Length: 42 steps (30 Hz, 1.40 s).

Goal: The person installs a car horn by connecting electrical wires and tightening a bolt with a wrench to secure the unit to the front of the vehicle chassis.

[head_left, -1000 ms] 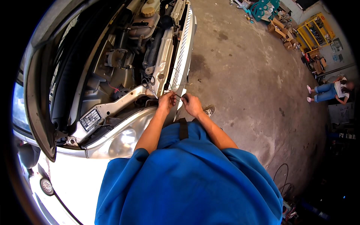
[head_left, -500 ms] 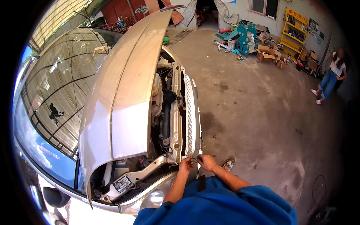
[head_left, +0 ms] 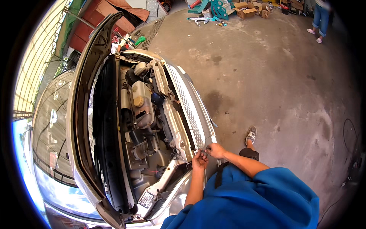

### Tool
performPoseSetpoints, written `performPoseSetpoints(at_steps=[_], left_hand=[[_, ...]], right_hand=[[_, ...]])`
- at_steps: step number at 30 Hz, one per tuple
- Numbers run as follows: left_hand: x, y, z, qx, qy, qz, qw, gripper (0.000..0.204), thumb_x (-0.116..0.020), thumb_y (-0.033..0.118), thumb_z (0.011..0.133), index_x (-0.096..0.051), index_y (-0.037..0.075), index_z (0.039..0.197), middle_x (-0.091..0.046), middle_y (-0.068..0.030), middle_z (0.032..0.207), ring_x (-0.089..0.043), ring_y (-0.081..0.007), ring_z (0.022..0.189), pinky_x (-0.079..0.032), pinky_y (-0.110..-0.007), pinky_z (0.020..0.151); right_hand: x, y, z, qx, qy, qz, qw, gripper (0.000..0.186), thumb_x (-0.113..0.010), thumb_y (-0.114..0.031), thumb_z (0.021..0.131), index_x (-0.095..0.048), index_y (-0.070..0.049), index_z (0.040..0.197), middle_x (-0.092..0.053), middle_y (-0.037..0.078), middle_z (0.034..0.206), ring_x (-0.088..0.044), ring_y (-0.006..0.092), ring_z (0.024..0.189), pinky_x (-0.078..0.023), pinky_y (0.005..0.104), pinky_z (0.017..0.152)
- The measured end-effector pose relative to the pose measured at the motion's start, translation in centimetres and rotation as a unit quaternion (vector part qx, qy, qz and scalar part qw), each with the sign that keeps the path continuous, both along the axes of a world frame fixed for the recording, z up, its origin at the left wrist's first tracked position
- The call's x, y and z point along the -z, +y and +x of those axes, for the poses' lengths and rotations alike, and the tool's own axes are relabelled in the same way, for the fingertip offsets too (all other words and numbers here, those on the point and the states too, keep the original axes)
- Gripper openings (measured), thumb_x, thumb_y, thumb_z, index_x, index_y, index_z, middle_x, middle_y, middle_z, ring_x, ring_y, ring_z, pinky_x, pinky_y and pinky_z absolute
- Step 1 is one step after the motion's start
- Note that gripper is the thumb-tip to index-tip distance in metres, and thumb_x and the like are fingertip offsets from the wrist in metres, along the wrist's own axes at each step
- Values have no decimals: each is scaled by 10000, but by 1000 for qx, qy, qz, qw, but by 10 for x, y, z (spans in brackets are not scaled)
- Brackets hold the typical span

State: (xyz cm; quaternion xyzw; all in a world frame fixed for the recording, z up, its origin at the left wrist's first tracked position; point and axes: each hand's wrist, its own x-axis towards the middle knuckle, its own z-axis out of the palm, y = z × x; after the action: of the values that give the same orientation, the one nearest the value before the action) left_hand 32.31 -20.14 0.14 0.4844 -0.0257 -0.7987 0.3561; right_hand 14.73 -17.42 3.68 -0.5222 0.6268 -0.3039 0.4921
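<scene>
My left hand (head_left: 199,160) is at the front corner of a car, fingers curled upward round something small and dark. Close against it, my right hand (head_left: 216,150) has its fingers bent around the same spot. A short dark piece shows between the fingertips, too small to name. Both hands are just in front of the perforated silver grille (head_left: 185,103). Beside them lies the open engine bay, with a pale coolant tank with a yellowish cap (head_left: 138,101) and a metal front crossmember (head_left: 179,133). The raised hood (head_left: 78,99) stands on the far left side of the bay.
A headlight (head_left: 177,205) is below my left forearm. My shoe (head_left: 251,134) stands on the stained concrete floor (head_left: 274,99). Cardboard boxes (head_left: 245,10) and green plastic parts (head_left: 216,8) lie at the back. A person in jeans (head_left: 321,19) stands at the far right. A cable loops at right.
My view has shifted: the hood's underside and much more of the engine bay now show, and the background sits higher. Both hands stay together at the car's front corner.
</scene>
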Motion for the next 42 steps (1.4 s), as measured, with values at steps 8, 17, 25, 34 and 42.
performPoseSetpoints(at_steps=[8, 17, 25, 34, 42], left_hand=[[-11, -2, -3, 12, -8, 13, 1000, 164, -647, 269, 913, -656, 121, 985, -542, 28, 711, -467, -128, 620, -376, -283, 584], [3, -4, 14, -8, 7, 13, 1000, 147, -601, 187, 962, -639, 47, 985, -683, -60, 954, -620, -143, 745, -519, -231, 642], [-6, -10, -9, -46, 19, -17, 999, 158, -556, 180, 988, -578, 25, 1012, -616, -65, 929, -531, -135, 711, -487, -249, 654], [-12, 16, -13, -25, 28, -40, 998, 232, -592, 140, 963, -579, -27, 1123, -647, -122, 1077, -581, -160, 784, -485, -262, 682], [-9, 13, -20, -74, 21, -36, 996, 169, -588, 101, 958, -592, -4, 1090, -640, -94, 973, -553, -145, 704, -478, -259, 647]], right_hand=[[6, -5, -3, 5, -83, 42, 996, 286, -640, -247, 884, -695, 12, 993, -696, 228, 926, -674, 371, 876, -513, 430, 787], [-4, -2, -9, -26, -28, 34, 999, 281, -622, -285, 892, -675, -16, 956, -690, 214, 935, -651, 397, 923, -504, 472, 807], [-19, 9, -15, -7, 11, 32, 999, 266, -618, -253, 912, -637, -7, 1011, -682, 228, 942, -638, 412, 948, -493, 475, 814], [-23, 17, -6, 35, 22, 32, 999, 260, -601, -233, 910, -644, 4, 1008, -682, 232, 934, -641, 415, 919, -495, 475, 794], [-20, 21, -2, 15, 49, 16, 999, 242, -607, -225, 909, -640, 2, 984, -680, 234, 923, -643, 413, 900, -494, 468, 780]])
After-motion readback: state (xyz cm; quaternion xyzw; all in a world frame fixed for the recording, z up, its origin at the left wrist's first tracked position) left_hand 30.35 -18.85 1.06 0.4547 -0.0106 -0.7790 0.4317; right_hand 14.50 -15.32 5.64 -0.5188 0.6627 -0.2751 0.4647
